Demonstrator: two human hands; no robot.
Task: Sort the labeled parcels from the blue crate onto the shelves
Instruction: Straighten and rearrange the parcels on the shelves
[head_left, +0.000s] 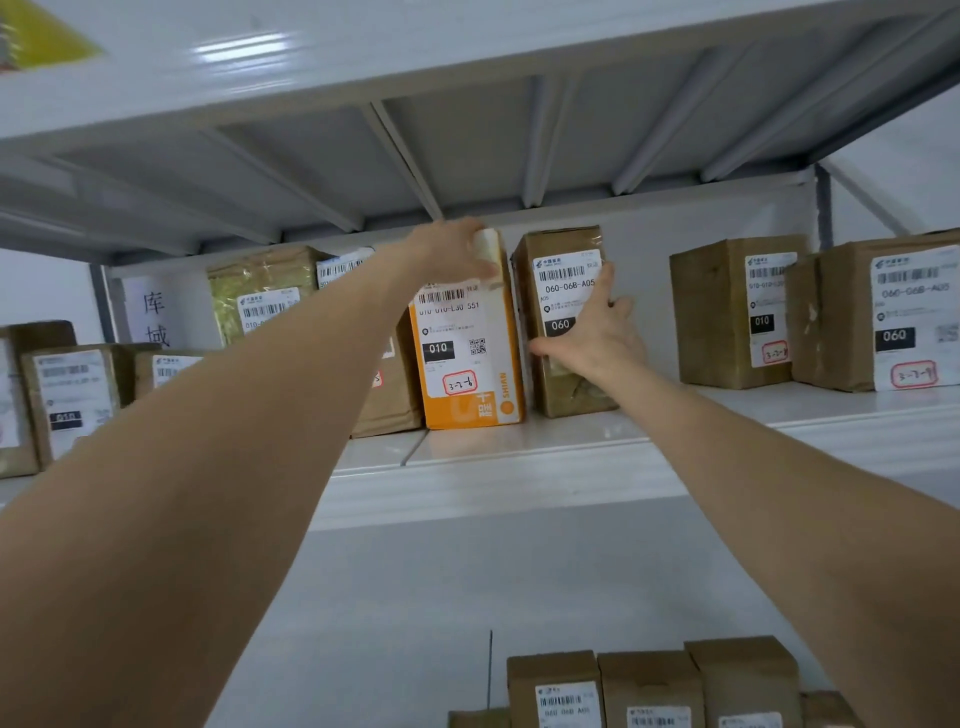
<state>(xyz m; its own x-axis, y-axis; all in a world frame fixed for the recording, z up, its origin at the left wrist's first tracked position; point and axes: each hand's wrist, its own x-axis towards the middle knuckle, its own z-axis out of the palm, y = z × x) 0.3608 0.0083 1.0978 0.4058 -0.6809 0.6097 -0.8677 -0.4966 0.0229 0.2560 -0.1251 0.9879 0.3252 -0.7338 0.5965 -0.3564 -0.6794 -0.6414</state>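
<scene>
On the shelf (519, 457), past the brown parcels (72, 395) at the left, the left hand (452, 254) grips the top of the upright orange parcel (467, 364) marked 010. Just beside it stands the brown parcel (556, 322) marked 060, with the right hand (597, 332) laid flat on its front, fingers spread. Two more boxes (737, 312) stand further right.

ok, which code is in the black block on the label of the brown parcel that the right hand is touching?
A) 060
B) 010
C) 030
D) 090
A: the black block on the brown parcel under the right hand reads 060. The 010 label is on the orange parcel, which the left hand holds at its top.
</scene>
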